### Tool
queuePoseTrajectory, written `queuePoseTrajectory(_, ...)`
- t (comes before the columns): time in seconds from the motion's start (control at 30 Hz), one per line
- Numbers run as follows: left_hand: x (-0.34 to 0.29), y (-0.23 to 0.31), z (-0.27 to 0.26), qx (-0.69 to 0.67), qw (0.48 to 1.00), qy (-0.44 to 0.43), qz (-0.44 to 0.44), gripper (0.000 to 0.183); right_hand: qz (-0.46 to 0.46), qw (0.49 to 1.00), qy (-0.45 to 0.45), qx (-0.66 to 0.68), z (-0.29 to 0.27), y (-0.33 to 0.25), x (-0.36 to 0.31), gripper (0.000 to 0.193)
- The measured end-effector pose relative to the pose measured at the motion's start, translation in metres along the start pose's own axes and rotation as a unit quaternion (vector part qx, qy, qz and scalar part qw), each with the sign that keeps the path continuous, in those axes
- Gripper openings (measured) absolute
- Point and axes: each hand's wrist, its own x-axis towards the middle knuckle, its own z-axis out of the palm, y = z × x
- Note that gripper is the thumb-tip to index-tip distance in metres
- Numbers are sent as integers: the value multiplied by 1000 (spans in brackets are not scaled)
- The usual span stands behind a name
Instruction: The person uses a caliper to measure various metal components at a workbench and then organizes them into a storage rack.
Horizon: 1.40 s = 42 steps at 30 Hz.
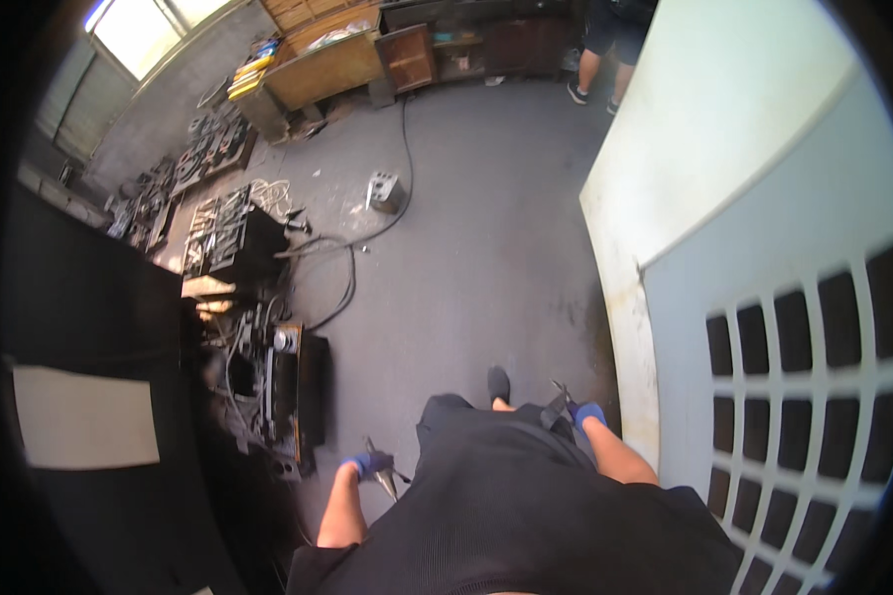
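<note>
My left hand (369,463), in a blue glove, is closed around a slim silvery metal tool (387,486). One end of the tool tapers below the fingers and a thin end sticks up above them; its exact kind cannot be made out. On the other side of my body, my right hand (587,412) wears a blue glove too. It is closed on a small dark metal tool (562,390), whose narrow tip points forward and left. Both hands hang low at my sides, apart from any surface, and my black shirt covers the view between them.
A machine or bench with cables (283,387) stands close on my left, beyond it a rack of metal parts (218,233). A black hose (352,268) crosses the floor near a grey metal block (384,192). A white cabinet (704,129) lines the right. Another person (605,55) stands ahead.
</note>
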Motion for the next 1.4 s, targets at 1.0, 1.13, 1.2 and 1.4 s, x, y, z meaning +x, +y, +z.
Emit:
queuePoseTrajectory(1.0, 229, -232, -1149, -290, 739, 565, -223, 41, 145, 973, 93, 151, -492, -615, 357, 65)
queuePoseTrajectory(1.13, 243, -209, -1275, -398, 646, 646, -84, 31, 56, 997, 55, 25, -572, -700, 446, 59)
queuePoseTrajectory(1.2, 242, -213, -1326, -434, 628, 645, -31, 28, -18, 996, 66, 48, -642, -792, 442, 56)
queuePoseTrajectory(1.4, 280, -222, -1514, -395, 683, 611, 56, 23, -136, 911, 62, 385, -806, -984, 507, 40)
